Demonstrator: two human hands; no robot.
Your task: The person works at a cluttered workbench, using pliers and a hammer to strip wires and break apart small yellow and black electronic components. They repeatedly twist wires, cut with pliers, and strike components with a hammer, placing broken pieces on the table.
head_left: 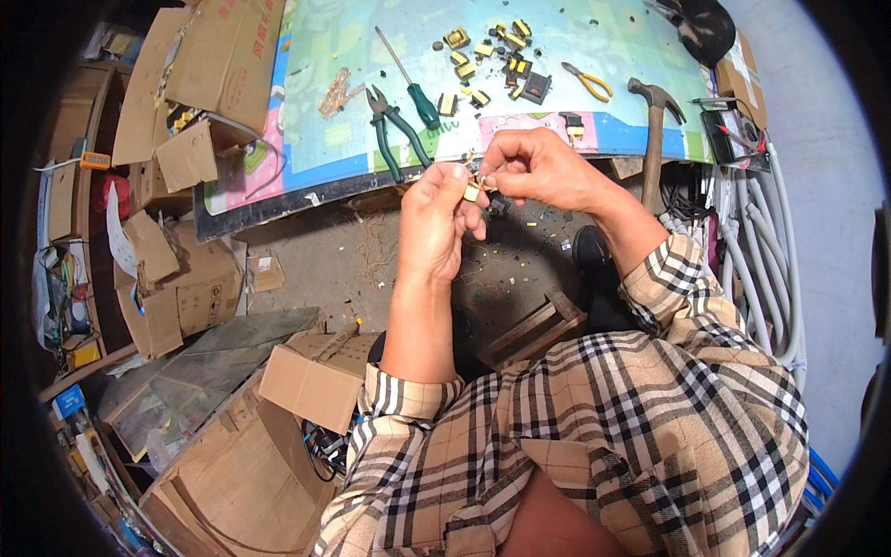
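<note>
My left hand (434,218) is closed on a small yellow-wrapped transformer coil (471,194) just off the table's near edge. Fine copper-coloured strands seem to stick up from the coil. My right hand (538,172) meets it from the right, thumb and forefinger pinched close above the coil; what lies in that pinch is too small to make out. On the table nearest my hands are green-handled cutting pliers (394,135) and a green-handled screwdriver (408,79). Several yellow-and-black transformers (513,67) lie scattered beyond my hands.
The table (325,37) also bears a heap of copper wire (338,93), small yellow-handled pliers (587,82) and a hammer (655,121) overhanging the right edge. Cardboard boxes (223,65) crowd the left. A wooden stool (538,330) stands below; grey tubes (766,251) rise at right.
</note>
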